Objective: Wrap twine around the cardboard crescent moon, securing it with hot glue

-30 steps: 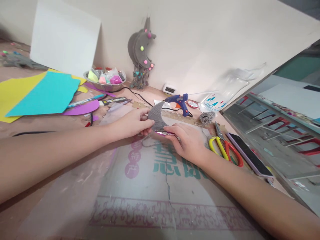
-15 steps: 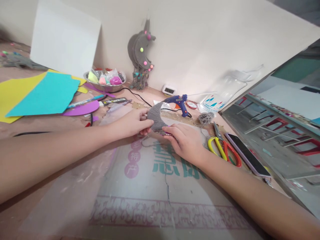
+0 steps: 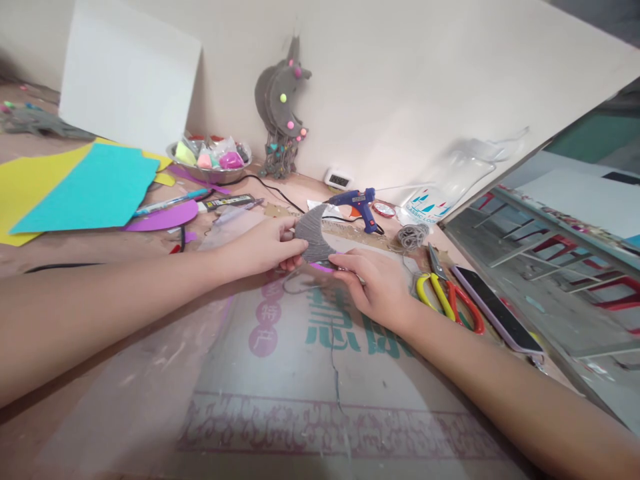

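A grey crescent wrapped in yarn [image 3: 311, 233] stands tilted just above the table at centre. My left hand [image 3: 265, 245] pinches its left side with thumb and fingers closed. My right hand [image 3: 376, 283] is closed at the crescent's lower right tip, where a bit of pink shows; a thin grey yarn strand runs under it. What the right fingers pinch is too small to name for sure. Both forearms reach in from the lower corners over a printed translucent sheet [image 3: 310, 387].
A blue glue gun [image 3: 357, 203], a yarn ball [image 3: 413, 235], scissors with yellow and red handles [image 3: 447, 293] and a phone [image 3: 495, 308] lie to the right. Coloured paper sheets [image 3: 85, 187], pens and a metal bowl [image 3: 210, 160] sit at left. Finished grey moons [image 3: 283, 107] lean on the wall.
My right hand shifted slightly left along the crescent's lower tip, then back right. The crescent tilted a little. My left hand stayed in place.
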Demonstrator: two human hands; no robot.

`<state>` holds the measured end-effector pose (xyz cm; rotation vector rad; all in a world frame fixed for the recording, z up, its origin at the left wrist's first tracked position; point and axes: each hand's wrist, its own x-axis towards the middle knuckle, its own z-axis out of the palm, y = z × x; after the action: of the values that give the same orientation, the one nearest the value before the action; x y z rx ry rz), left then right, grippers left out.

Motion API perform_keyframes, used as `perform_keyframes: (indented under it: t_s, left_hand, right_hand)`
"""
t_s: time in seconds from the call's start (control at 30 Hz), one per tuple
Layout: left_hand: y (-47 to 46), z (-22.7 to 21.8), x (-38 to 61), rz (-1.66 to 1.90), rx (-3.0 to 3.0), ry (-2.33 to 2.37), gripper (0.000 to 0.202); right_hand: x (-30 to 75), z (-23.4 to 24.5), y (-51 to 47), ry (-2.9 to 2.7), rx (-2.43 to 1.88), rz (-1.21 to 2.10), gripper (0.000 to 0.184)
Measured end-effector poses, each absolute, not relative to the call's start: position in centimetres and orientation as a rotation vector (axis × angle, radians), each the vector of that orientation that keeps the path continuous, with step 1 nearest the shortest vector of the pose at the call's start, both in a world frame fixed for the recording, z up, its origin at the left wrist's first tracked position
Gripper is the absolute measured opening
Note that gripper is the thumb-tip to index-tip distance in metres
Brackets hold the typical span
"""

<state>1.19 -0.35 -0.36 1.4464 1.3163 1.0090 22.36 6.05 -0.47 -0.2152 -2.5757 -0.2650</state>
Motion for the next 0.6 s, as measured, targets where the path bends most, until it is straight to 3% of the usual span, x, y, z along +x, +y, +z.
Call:
perform_keyframes:
  t_s: [0.6]
  left_hand:
    - [-0.21,-0.41,1.16,1.034,1.417,1.281,0.013]
  right_hand:
    - [22.01,-0.69,6.33,-2.634,-0.289,-0.355,0.018]
